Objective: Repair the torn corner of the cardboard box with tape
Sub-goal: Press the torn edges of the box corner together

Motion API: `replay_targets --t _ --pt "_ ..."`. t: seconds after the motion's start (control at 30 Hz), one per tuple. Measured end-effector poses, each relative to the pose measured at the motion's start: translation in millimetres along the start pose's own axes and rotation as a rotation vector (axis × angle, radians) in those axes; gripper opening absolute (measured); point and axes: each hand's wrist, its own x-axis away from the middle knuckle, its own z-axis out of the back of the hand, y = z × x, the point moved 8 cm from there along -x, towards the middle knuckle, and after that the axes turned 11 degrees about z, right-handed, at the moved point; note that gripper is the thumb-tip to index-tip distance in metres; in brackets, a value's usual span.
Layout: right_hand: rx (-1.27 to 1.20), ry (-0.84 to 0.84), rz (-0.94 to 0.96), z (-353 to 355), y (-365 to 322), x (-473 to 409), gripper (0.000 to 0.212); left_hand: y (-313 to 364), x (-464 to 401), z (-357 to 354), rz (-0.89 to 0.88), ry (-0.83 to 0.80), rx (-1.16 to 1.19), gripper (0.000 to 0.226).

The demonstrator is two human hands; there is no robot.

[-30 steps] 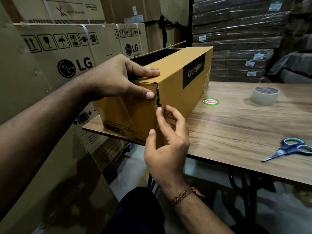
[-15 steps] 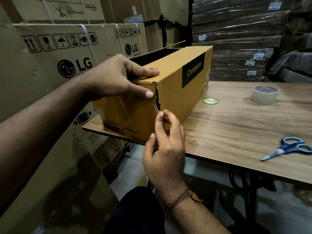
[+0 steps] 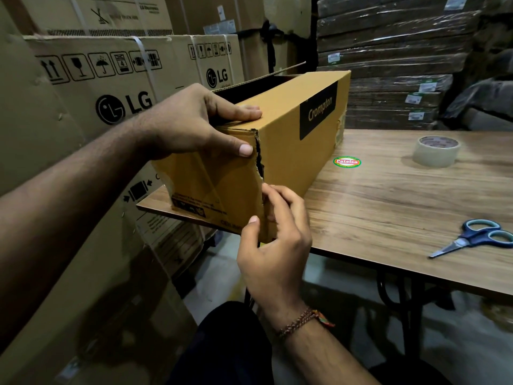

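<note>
- While the cardboard box (image 3: 280, 140) is lying lengthwise on the left end of the wooden table (image 3: 402, 207), its near end is jutting slightly past the table's front edge
- Its near vertical corner is showing a jagged tear (image 3: 259, 159), which is running from the top edge down to about the middle of the corner and gaping dark
- The left hand (image 3: 194, 123) is gripping the top near corner of the box, with fingers lying flat on the top panel and the thumb pressing on the end panel just beside the tear
- The right hand (image 3: 274, 245) is wrapping around the lower part of the same corner, thumb on the end panel and fingers curling onto the long side, just below the tear
- Whether the right hand is pinching any tape against the cardboard, I cannot tell
- A roll of clear tape (image 3: 436, 150) is sitting flat on the table, well apart from the box, toward the far right
- Blue-handled scissors (image 3: 476, 238) are lying closed near the table's front right edge
- A round green and red sticker (image 3: 347, 162) is showing on the tabletop just beside the box's long side
- Large printed cartons (image 3: 111, 87) are standing stacked to the left of the table
</note>
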Motion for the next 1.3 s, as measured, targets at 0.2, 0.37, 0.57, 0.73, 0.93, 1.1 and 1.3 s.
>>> replay_targets --t 0.2,0.37,0.57,0.73,0.93,1.1,1.3 --pt "-0.106 0.114 -0.097 10.5 9.9 3.8 0.034 -1.2 -0.5 0.4 0.005 -0.006 -0.006 0.078" --pt "0.022 0.054 -0.036 4.5 -0.7 13.3 0.044 -2.3 -0.4 0.1 -0.002 -0.005 0.01 0.078" --pt "-0.068 0.055 -0.15 2.8 6.2 16.9 0.047 -3.8 -0.3 0.6 0.016 -0.005 0.017 0.079" --pt "-0.116 0.116 -0.242 11.8 5.6 -1.3 0.041 -2.4 -0.4 0.5 0.011 -0.016 0.035 0.08" --pt "0.042 0.039 0.001 11.1 -17.3 -30.5 0.041 -2.5 -2.0 1.2 0.001 -0.016 0.035 0.078" --pt "0.11 -0.048 0.019 0.3 -24.7 -21.1 0.05 -1.9 -1.7 1.2 -0.032 -0.006 0.017 0.082" --pt "0.134 -0.047 0.041 7.9 -25.8 -32.1 0.045 0.7 -0.8 -0.5 -0.086 0.071 0.017 0.081"
